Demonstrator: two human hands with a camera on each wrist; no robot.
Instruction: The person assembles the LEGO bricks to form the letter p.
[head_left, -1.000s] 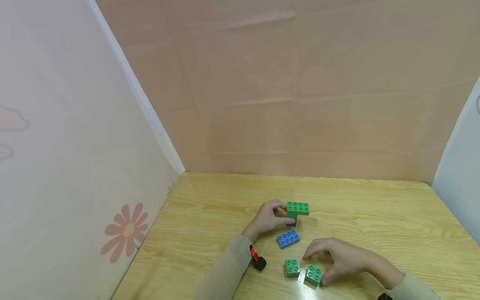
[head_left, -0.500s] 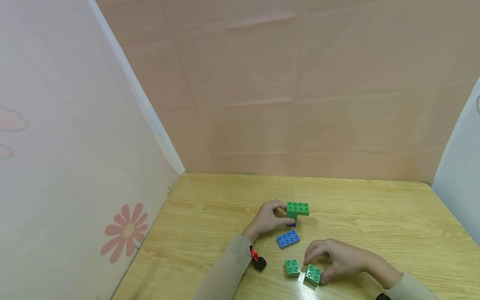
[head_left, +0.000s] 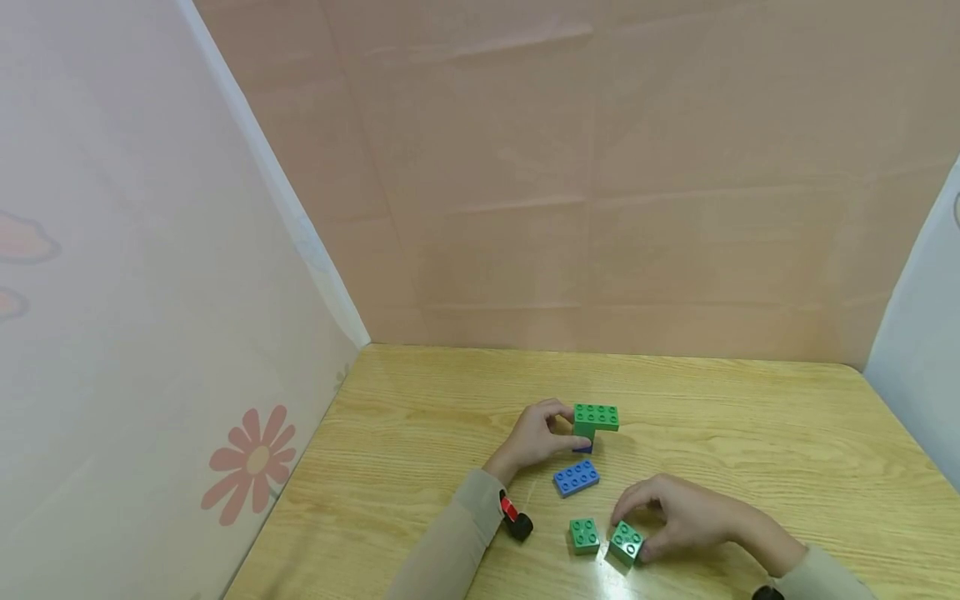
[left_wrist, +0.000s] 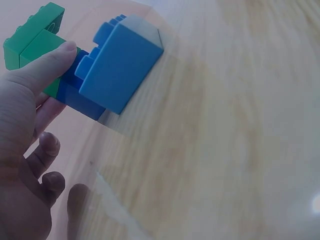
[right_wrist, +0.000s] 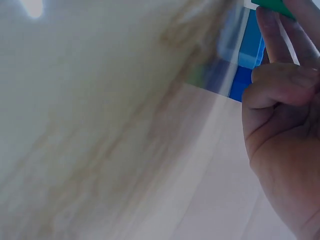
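Observation:
My left hand (head_left: 536, 435) pinches a small stack of building bricks, thumb on the near side and fingers behind. The stack has a long green brick (head_left: 596, 416) on top, jutting right over a green brick (left_wrist: 40, 49), with a dark blue brick (left_wrist: 80, 101) at the bottom. In front of it lies a blue eight-stud brick (head_left: 576, 478). My right hand (head_left: 686, 518) pinches a green four-stud brick (head_left: 626, 542) between thumb and fingers. A second green four-stud brick (head_left: 584, 536) sits just left of that one on the table.
The wooden table (head_left: 750, 433) carries all the bricks. A beige cloth wall (head_left: 480, 208) rises behind its far edge. White cloth with a red flower (head_left: 255, 462) hangs along the left side, and a pale panel (head_left: 922, 333) borders the right.
The right hand's fingers have closed in on the green four-stud brick, which has turned slightly. The left hand and its stack hold still.

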